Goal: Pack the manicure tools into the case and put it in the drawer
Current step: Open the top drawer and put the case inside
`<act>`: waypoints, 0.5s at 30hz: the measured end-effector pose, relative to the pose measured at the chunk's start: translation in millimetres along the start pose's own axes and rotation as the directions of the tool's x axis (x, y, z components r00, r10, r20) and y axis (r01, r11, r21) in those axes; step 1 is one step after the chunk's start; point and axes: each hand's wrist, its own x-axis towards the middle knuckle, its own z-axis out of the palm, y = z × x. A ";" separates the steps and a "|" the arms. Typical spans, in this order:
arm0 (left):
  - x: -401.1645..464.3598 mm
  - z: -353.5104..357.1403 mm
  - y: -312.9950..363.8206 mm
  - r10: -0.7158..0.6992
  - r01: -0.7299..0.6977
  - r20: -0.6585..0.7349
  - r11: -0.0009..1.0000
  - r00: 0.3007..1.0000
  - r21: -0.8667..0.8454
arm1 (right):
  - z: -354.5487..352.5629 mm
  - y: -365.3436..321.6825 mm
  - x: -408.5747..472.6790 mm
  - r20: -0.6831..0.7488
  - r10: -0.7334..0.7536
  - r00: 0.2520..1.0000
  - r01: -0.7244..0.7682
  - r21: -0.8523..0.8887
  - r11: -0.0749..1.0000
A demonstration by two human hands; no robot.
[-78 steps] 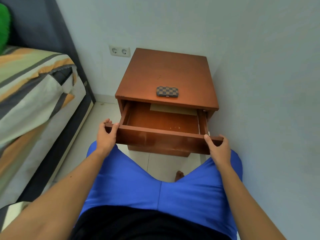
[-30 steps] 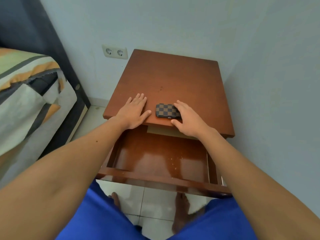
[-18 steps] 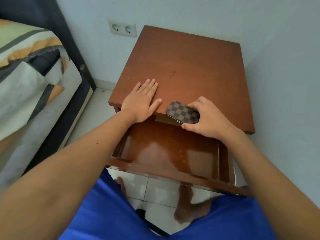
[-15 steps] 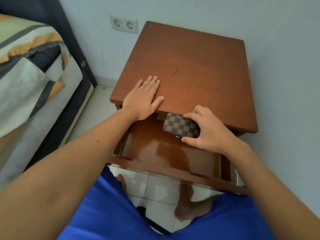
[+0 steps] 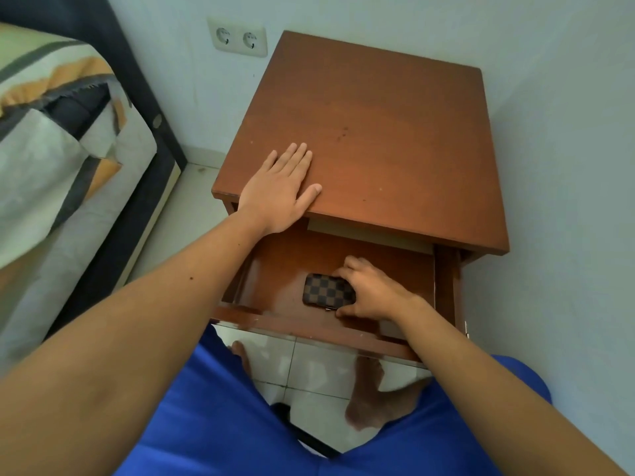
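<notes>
The checkered brown manicure case (image 5: pixel 326 290) is closed and lies flat on the floor of the open drawer (image 5: pixel 309 326). My right hand (image 5: pixel 372 292) is down inside the drawer, fingers and thumb wrapped around the case's right end. My left hand (image 5: pixel 280 190) rests flat, fingers together, on the front left corner of the brown bedside table (image 5: pixel 395 139). No loose tools are in sight.
The table stands in a corner, with a wall close on its right and a double socket (image 5: pixel 238 37) on the back wall. A bed (image 5: pixel 62 139) with a striped cover sits to the left. My knees and bare feet are below the drawer front.
My right hand lifted the case off the tabletop's front edge and lowered it onto the drawer floor. My left hand stayed flat on the table.
</notes>
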 end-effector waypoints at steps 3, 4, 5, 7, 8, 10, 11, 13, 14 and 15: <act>0.1 -0.8 0.9 0.000 0.000 -0.003 1.000 1.000 0.002 | 5.7 1.1 1.3 -0.015 0.001 1.000 -0.001 -0.006 1.000; 0.2 -0.9 1.0 0.000 0.000 -0.003 1.000 1.000 0.002 | 5.6 1.0 0.9 -0.017 0.000 1.000 0.000 -0.011 1.000; 0.2 -1.0 1.1 0.000 0.000 -0.003 1.000 1.000 0.003 | 5.3 1.0 0.5 -0.016 0.000 1.000 -0.001 -0.015 1.000; 0.0 -0.9 1.2 -0.003 0.003 -0.003 1.000 1.000 0.004 | 2.3 0.3 -2.2 -0.007 0.005 1.000 -0.006 -0.017 1.000; -0.2 -1.0 1.3 -0.005 0.005 -0.004 1.000 1.000 0.004 | -0.6 -0.5 -5.1 -0.008 0.008 1.000 -0.008 -0.009 1.000; -0.6 -1.0 1.2 -0.004 0.004 -0.002 1.000 1.000 0.004 | -10.9 -3.1 -15.7 -0.054 0.013 0.998 -0.011 0.045 0.999; -0.7 -0.9 1.1 -0.004 0.004 -0.001 1.000 1.000 0.004 | -18.0 -5.9 -24.0 -0.091 0.016 0.996 -0.008 0.083 0.997; -0.8 -0.7 1.0 -0.004 0.004 -0.002 1.000 1.000 0.003 | -30.6 -13.3 -46.1 -0.169 0.012 0.986 0.016 0.162 0.987; -0.7 -0.5 1.1 -0.003 0.003 -0.004 1.000 1.000 0.001 | -35.1 -17.6 -59.0 -0.202 0.007 0.979 0.035 0.202 0.979; -0.7 -0.1 1.2 -0.003 0.003 -0.006 1.000 1.000 0.001 | -37.3 -21.6 -72.4 -0.225 -0.003 0.974 0.057 0.237 0.970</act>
